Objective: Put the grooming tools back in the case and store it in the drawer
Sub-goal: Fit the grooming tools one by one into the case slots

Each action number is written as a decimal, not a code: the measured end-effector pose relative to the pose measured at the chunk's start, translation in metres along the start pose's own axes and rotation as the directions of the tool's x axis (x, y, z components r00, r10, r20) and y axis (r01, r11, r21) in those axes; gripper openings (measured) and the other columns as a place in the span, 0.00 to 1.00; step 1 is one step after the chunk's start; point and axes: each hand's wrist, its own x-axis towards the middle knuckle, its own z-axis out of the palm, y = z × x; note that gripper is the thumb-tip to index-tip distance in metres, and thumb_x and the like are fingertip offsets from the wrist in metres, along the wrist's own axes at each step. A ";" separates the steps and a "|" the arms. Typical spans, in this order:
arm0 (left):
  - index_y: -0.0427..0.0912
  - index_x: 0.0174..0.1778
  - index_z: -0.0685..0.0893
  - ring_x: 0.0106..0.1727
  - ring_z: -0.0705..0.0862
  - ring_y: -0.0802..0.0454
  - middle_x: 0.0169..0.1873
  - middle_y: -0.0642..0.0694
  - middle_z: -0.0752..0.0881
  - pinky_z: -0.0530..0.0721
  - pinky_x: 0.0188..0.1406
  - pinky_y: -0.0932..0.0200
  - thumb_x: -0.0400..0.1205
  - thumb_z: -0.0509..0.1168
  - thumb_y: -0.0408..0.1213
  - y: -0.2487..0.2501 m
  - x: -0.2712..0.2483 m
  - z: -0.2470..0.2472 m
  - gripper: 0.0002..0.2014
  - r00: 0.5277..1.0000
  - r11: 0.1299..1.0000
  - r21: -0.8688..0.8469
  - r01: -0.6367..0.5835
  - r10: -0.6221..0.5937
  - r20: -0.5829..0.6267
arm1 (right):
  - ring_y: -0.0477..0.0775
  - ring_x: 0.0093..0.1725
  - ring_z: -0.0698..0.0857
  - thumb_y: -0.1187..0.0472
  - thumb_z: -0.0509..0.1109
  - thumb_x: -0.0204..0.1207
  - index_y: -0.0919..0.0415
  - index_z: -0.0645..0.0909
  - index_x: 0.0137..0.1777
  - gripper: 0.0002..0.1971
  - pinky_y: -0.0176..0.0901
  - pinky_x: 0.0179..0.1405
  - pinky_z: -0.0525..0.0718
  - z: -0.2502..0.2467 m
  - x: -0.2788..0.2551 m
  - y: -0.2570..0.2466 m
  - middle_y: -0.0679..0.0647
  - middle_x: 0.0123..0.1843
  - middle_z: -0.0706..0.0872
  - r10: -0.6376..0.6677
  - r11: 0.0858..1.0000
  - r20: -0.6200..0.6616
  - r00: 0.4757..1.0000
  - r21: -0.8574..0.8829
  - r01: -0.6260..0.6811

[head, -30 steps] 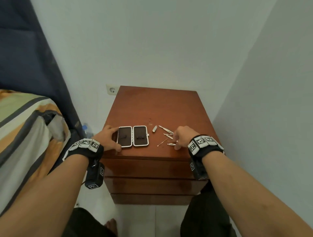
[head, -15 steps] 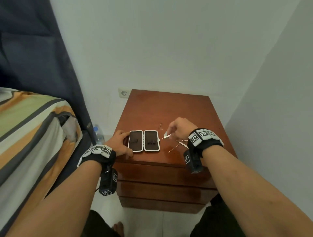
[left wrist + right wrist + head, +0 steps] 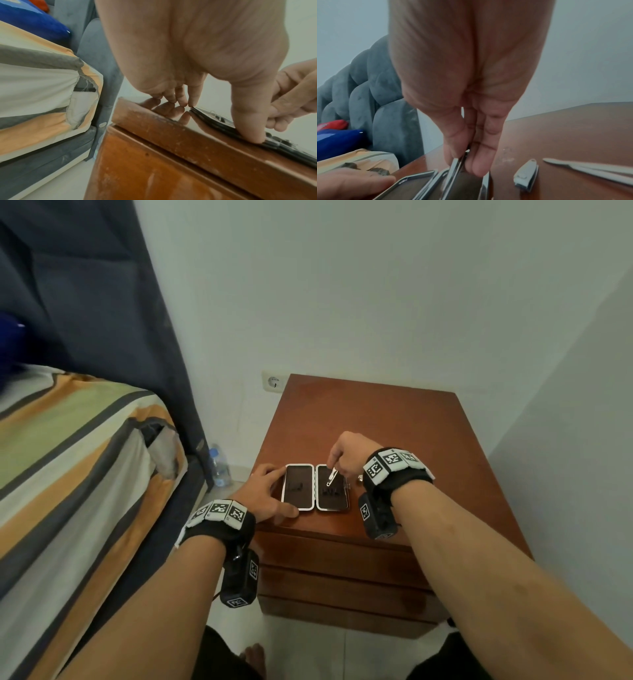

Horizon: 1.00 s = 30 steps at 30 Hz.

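Note:
The grooming case (image 3: 298, 487) lies open in two dark halves near the front edge of the wooden nightstand (image 3: 394, 422). My left hand (image 3: 274, 491) steadies its left half, with fingers at the far corner and the thumb (image 3: 252, 129) pressing the front rim. My right hand (image 3: 335, 465) pinches a slim metal tool (image 3: 331, 476) and holds it tilted over the case's right half (image 3: 334, 496). In the right wrist view the tool (image 3: 455, 170) points down into the case. A nail clipper (image 3: 525, 174) and long metal tools (image 3: 590, 170) lie on the wood just right of the case.
Closed drawer fronts (image 3: 342, 559) sit below the nightstand top. A bed with a striped cover (image 3: 68, 474) stands close on the left, with a water bottle (image 3: 219, 467) on the floor between. A white wall (image 3: 565, 440) runs close along the right side.
My right hand picked a metal tool out of the loose pile and carried it left, over the case's right half. My left hand has stayed on the case.

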 end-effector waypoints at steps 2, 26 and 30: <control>0.45 0.83 0.61 0.79 0.63 0.48 0.79 0.47 0.60 0.62 0.71 0.61 0.69 0.80 0.44 0.000 0.000 0.001 0.49 1.000 1.000 0.007 -0.005 0.005 -0.013 | 0.58 0.49 0.91 0.75 0.61 0.76 0.57 0.92 0.51 0.20 0.49 0.50 0.91 0.004 0.002 -0.003 0.61 0.50 0.92 -0.002 1.000 0.000 1.000 -0.009 0.002; 0.48 0.82 0.63 0.78 0.64 0.48 0.77 0.48 0.64 0.65 0.78 0.50 0.45 0.65 0.68 0.001 -0.004 0.003 0.64 0.999 0.999 0.014 -0.043 0.044 -0.027 | 0.58 0.60 0.86 0.68 0.80 0.71 0.50 0.91 0.50 0.13 0.50 0.60 0.86 0.027 0.011 -0.004 0.58 0.60 0.88 -0.073 0.997 -0.049 0.996 0.009 0.074; 0.48 0.82 0.64 0.77 0.64 0.48 0.76 0.47 0.65 0.65 0.77 0.50 0.45 0.65 0.69 0.000 -0.002 0.005 0.64 0.998 0.998 0.018 -0.054 0.055 -0.044 | 0.59 0.59 0.86 0.69 0.79 0.72 0.51 0.91 0.50 0.13 0.52 0.60 0.87 0.029 0.005 -0.003 0.58 0.59 0.89 -0.087 0.996 -0.075 0.993 0.021 0.089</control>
